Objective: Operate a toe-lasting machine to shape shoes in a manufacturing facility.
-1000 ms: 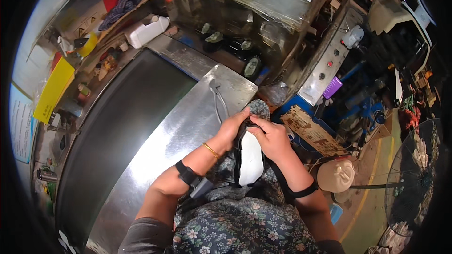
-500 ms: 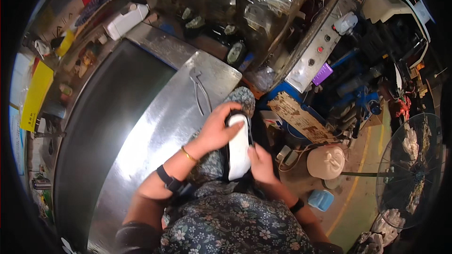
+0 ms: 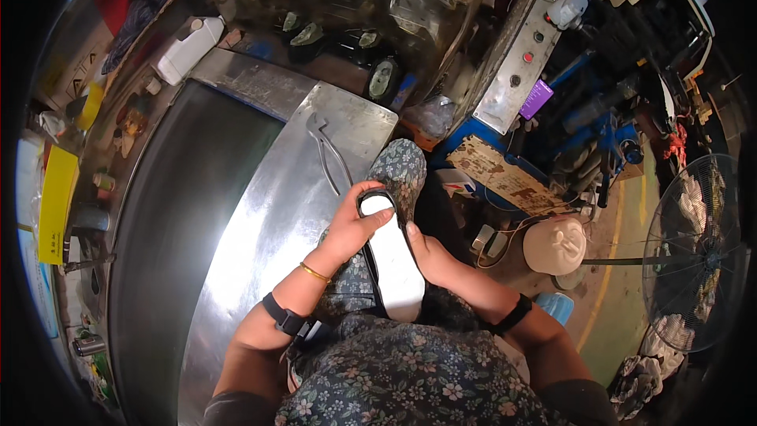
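Over my lap lies a black shoe (image 3: 396, 272) with a long white sole-shaped face turned up and a dark rim. My left hand (image 3: 352, 227) grips its far end, thumb pressed on the white face and fingers wrapped round the edge. On the shoe's right side, my right hand (image 3: 430, 257) is closed against the edge, most of its fingers hidden underneath. Metal pincers (image 3: 325, 150) lie on the steel tabletop (image 3: 260, 213), just beyond my left hand. A floral apron (image 3: 402, 371) covers my lap beneath the shoe.
A dark conveyor belt (image 3: 181, 213) runs left of the steel top. A white jug (image 3: 189, 51) stands at the far left. Ahead right is a control panel (image 3: 512, 71) with buttons. To the right are a beige bundle (image 3: 554, 244) and a caged fan (image 3: 694, 252).
The shoe has shifted slightly left and nearer, its near end swinging right. My left hand stays on its far end; my right hand has moved up along its side. The view has shifted.
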### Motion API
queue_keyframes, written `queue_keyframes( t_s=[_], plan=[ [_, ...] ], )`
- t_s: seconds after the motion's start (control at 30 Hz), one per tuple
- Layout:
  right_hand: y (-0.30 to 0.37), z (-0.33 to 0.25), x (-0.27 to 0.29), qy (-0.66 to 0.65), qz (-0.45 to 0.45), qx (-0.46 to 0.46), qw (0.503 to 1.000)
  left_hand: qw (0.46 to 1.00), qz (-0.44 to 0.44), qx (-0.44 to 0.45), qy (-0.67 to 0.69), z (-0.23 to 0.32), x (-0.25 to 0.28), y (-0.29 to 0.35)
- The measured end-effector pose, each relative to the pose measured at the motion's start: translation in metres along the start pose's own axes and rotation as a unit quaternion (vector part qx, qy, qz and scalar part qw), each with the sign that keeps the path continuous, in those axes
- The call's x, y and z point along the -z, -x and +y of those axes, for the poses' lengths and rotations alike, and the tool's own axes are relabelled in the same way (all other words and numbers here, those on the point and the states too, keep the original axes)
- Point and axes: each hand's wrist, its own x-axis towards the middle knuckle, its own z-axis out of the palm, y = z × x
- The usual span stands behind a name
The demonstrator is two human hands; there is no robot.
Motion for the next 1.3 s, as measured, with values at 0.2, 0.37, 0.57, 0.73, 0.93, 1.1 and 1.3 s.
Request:
queue_keyframes(
  t_s=[0.2, 0.37, 0.57, 0.73, 0.93, 1.1, 1.3],
  plan=[
    [0.009, -0.065, -0.014, 0.535, 0.198, 0.179, 0.802, 0.998, 0.005, 0.006, -0.056, 0.008, -0.001, -0.022],
    [0.005, -0.027, 0.019, 0.128, 0.023, 0.204, 0.97, 0.99, -0.061, 0.003, -0.126, 0.003, 0.006, -0.032],
    [0.009, -0.019, -0.009, -0.201, 0.024, 0.128, 0.971, 0.952, 0.058, 0.064, 0.293, -0.017, 0.004, -0.031],
    [0.006, -0.028, -0.042, 0.138, 0.16, 0.19, 0.959, 0.831, 0.186, 0.043, -0.522, 0.018, -0.013, -0.002],
    [0.006, -0.034, -0.041, 0.02, 0.108, 0.234, 0.966, 0.852, 0.057, 0.0, -0.52, 0.032, 0.014, 0.019],
    [0.018, -0.024, -0.056, 0.037, 0.174, 0.275, 0.945, 0.921, 0.126, 0.008, -0.368, 0.013, -0.015, 0.049],
    [-0.003, -0.005, -0.009, 0.075, 0.089, 0.225, 0.967, 0.988, 0.127, 0.085, -0.003, -0.005, -0.007, 0.026]
  ],
)
